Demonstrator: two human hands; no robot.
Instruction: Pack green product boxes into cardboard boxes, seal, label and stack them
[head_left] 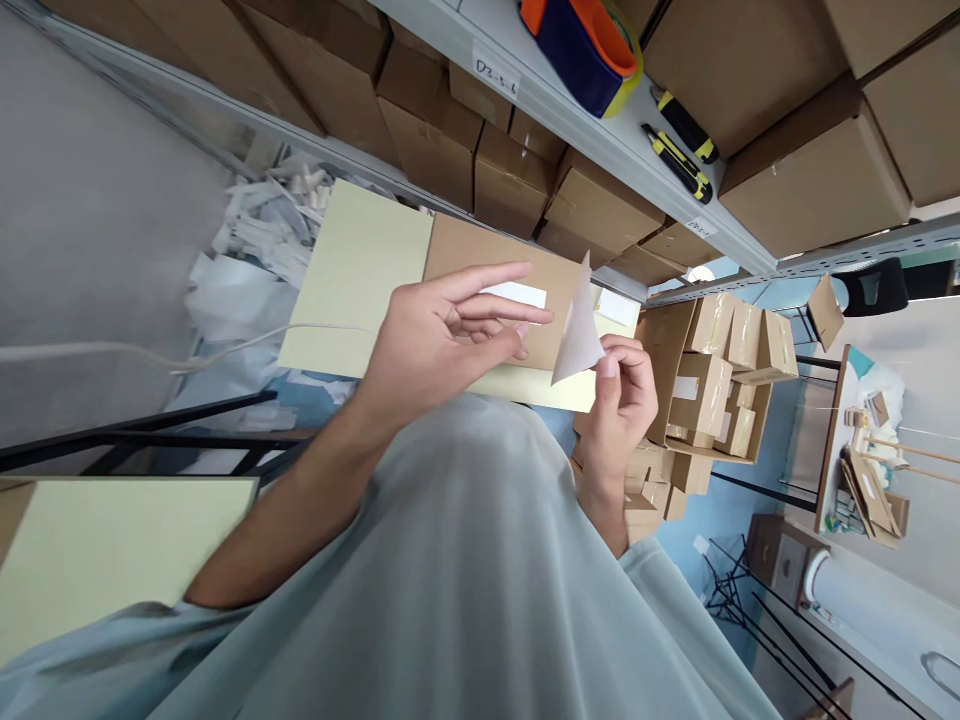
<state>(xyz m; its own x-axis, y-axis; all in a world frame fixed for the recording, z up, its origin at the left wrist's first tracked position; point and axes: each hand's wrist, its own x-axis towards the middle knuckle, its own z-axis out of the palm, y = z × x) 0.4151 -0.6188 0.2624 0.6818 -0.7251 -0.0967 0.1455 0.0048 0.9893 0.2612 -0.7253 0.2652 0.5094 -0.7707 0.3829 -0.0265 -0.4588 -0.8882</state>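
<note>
A curled piece of thin white paper (579, 335) is pinched between the thumb and fingers of my right hand (621, 400). My left hand (442, 335) hovers over a brown cardboard box (480, 245), its fingers stretched out and apart with nothing in them. On the box's top lies a white label (521, 294), partly hidden behind my left fingers. The box rests on a pale yellow-green tabletop (360, 270). Another white label or slip (616, 307) lies on the tabletop to the right of the box.
Brown boxes fill a grey shelf (525, 90) behind the table, where a tape dispenser (592, 50) and two utility knives (679, 160) lie. At right, a large open carton (667, 360) holds several smaller boxes. A white cable (225, 355) and scrap paper (259, 230) are at left.
</note>
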